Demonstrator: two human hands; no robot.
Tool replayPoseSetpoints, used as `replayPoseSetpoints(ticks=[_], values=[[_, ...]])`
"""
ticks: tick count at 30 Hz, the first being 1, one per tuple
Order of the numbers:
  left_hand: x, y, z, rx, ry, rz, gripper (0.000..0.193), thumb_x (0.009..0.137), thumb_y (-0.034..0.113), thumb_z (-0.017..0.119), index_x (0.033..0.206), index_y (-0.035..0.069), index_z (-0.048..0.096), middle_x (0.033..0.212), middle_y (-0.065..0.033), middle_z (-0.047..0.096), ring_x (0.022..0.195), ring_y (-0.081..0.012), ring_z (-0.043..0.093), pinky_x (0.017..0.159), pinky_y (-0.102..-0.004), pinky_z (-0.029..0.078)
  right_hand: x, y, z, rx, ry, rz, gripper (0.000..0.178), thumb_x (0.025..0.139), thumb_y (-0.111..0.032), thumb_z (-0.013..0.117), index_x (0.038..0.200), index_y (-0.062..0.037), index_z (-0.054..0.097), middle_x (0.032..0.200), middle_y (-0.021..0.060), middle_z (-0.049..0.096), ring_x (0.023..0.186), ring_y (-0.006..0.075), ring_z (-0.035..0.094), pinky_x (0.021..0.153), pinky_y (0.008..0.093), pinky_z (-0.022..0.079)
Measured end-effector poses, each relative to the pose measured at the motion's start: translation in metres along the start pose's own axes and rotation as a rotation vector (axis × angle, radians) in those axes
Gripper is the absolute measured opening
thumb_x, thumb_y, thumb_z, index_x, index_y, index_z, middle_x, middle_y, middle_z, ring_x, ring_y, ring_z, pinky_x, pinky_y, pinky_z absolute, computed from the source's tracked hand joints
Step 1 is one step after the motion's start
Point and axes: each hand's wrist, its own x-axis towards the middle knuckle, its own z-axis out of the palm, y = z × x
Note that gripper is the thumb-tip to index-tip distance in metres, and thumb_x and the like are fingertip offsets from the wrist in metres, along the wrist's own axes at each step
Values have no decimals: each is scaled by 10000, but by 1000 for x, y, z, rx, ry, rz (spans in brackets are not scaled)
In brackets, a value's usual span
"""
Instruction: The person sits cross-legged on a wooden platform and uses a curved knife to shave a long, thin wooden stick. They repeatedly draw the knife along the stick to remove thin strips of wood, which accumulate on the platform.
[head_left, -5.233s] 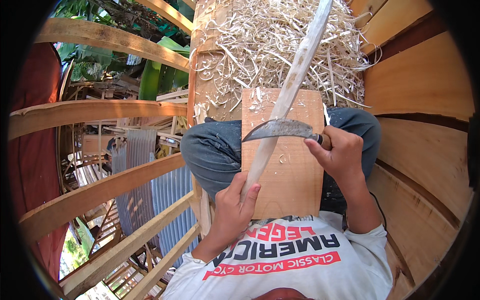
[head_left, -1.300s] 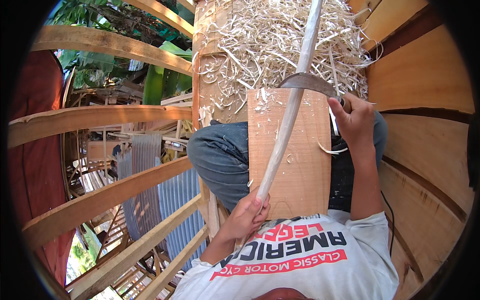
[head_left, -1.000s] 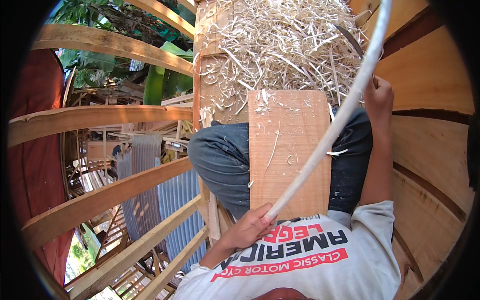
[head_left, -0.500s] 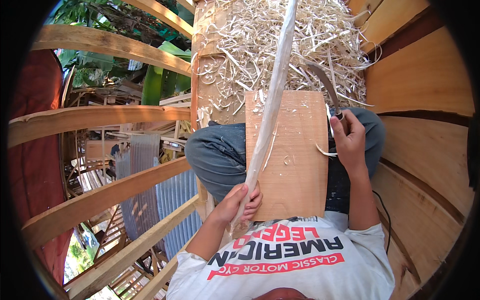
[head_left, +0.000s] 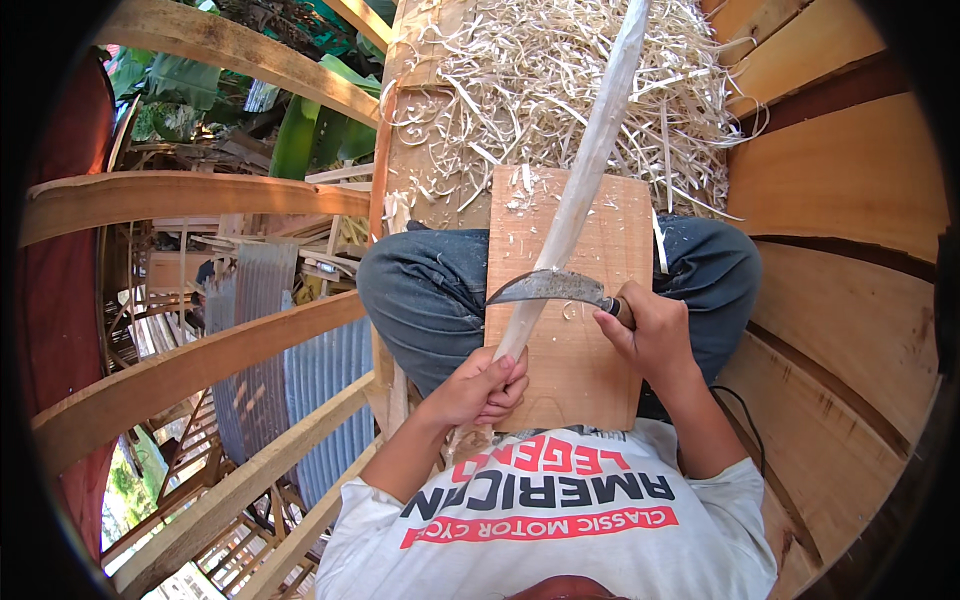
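Daylight, wood plank wall (head_left: 850,210) at right, curved wooden beams (head_left: 190,365) w/ green foliage (head_left: 300,130) at left.

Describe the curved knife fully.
The curved knife has a dull grey, worn metal blade tapering to a point on the left. Its handle is hidden inside the right hand. The blade lies crosswise over the pale stick, touching it above the wooden board on the lap. The left hand holds the stick's lower end.
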Motion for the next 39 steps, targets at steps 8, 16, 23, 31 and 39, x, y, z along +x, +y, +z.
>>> replayPoseSetpoints(ticks=[8, 16, 23, 31, 39], values=[[-5, -5, 3, 24, -34, 25, 443, 959, 510, 427, 794, 107, 344, 543, 28, 308, 403, -31, 248, 322, -198, 191, 35, 33, -21, -206, 261, -11, 445, 781, -350, 730, 612, -55, 443, 524, 96, 468, 463, 291, 503, 452, 359, 394], [-4, 0, -11, -231, -92, 35, 439, 954, 480, 441, 846, 60, 378, 597, -3, 362, 433, -44, 321, 316, -184, 254, 38, 58, -64, 108, 400, 249, 472, 946, -389, 543, 679, -9, 455, 577, 10, 266, 565, 87, 264, 479, 298, 234], [18, 26, -20, -399, -192, 105, 347, 936, 399, 427, 873, 61, 374, 606, -15, 353, 424, -66, 320, 310, -196, 266, 0, 10, 7, 260, 48, 65, 148, 879, -133, 602, 877, 10, 567, 671, 147, 552, 543, 268, 572, 503, 346, 422], [26, 32, -18, -360, -269, 88, 320, 917, 337, 508, 827, 67, 362, 542, -2, 335, 400, -64, 329, 295, -197, 271, 1, -9, 28, 284, -49, -90, 260, 849, -256, 664, 773, -28, 563, 577, 126, 536, 505, 280, 566, 471, 353, 422], [21, 29, 0, -191, -182, 35, 366, 940, 388, 490, 793, 98, 320, 508, 20, 316, 376, -35, 253, 295, -182, 210, 27, 1, 16, -58, 76, -183, 527, 721, -530, 709, 601, -70, 481, 503, 84, 467, 433, 246, 513, 406, 335, 393]])
